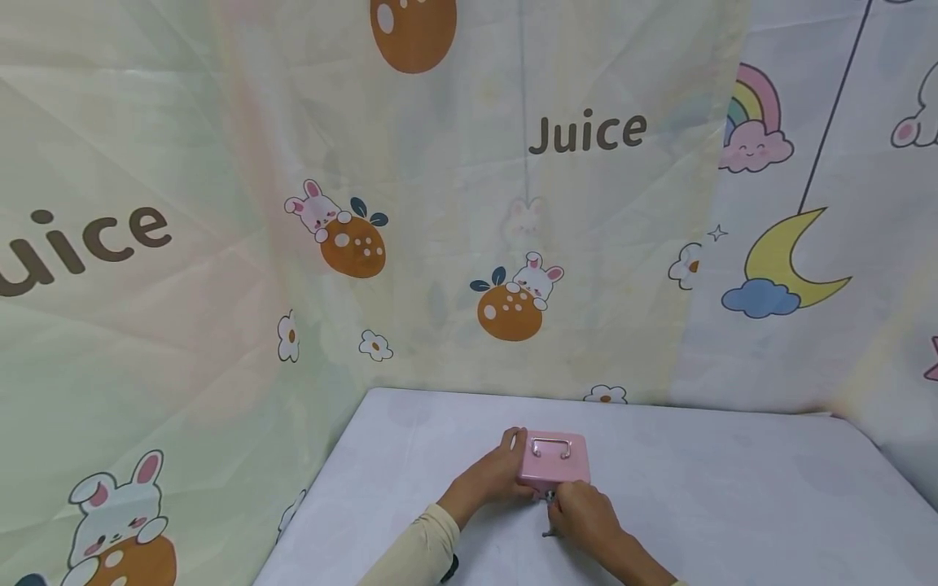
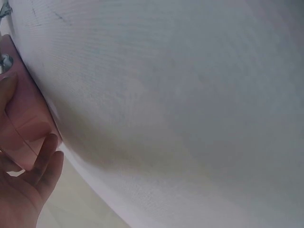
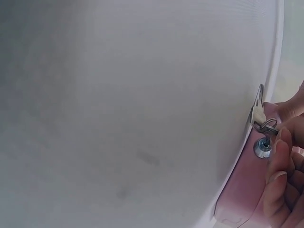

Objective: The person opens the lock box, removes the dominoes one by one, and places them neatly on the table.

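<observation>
A pink metal box (image 1: 554, 461) with a wire handle on its lid stands on the white table. My left hand (image 1: 498, 472) grips its left side; in the left wrist view that hand (image 2: 28, 185) has its fingers along the pink side (image 2: 28, 109). At the front of the box my right hand (image 1: 586, 514) pinches a key by the lock. In the right wrist view, the right hand (image 3: 285, 171) holds the key at the round silver lock (image 3: 262, 147), and a second key (image 3: 258, 115) hangs from the same ring.
The white table (image 1: 696, 488) extends around the box to both sides. Behind it and at the left hangs a printed cloth (image 1: 440, 179) with rabbits and oranges. A dark object (image 1: 450, 568) shows by the left sleeve.
</observation>
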`<state>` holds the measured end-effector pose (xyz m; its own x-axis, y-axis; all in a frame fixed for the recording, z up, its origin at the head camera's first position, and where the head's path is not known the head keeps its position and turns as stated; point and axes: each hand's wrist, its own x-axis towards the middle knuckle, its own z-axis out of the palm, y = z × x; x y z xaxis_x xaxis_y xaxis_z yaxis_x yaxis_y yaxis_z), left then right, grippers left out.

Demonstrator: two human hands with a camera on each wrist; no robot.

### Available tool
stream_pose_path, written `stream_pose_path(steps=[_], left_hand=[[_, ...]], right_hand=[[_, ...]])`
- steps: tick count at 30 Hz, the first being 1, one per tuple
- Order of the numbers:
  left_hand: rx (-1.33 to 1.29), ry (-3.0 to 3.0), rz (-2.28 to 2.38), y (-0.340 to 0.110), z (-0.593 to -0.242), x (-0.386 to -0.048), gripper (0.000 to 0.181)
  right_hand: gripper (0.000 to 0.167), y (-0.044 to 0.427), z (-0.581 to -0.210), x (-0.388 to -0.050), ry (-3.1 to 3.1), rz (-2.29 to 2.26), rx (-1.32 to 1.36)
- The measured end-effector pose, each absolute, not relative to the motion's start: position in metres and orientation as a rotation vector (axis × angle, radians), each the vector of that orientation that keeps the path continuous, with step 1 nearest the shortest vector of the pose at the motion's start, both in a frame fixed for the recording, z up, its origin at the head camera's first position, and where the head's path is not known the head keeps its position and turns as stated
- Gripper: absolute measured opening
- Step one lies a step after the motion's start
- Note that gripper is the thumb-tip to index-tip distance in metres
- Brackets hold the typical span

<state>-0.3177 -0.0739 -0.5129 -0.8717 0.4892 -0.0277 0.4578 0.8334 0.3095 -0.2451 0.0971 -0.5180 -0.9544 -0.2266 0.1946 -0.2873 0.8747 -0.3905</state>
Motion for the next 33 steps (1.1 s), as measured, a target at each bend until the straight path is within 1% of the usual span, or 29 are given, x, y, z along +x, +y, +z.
stream_pose_path(steps=[9, 17, 33], left_hand=[[0.751, 2.910, 0.466, -0.0739, -0.5117, -0.3183, 0.111], [0.766, 2.904, 0.462, -0.0747, -0.5128, -0.3186, 0.111], [0.779, 2.921, 0.446, -0.0734, -0.5168, -0.3201, 0.112]], right_hand=[[0.035, 0.0964, -0.5162, -0.2479, -2.939, 0.607, 0.374], [0.023, 0.0944, -0.5168, -0.2464, -2.948, 0.568, 0.362], [0.034, 0.0940, -0.5204, -0.2446, -2.891, 0.557, 0.365]])
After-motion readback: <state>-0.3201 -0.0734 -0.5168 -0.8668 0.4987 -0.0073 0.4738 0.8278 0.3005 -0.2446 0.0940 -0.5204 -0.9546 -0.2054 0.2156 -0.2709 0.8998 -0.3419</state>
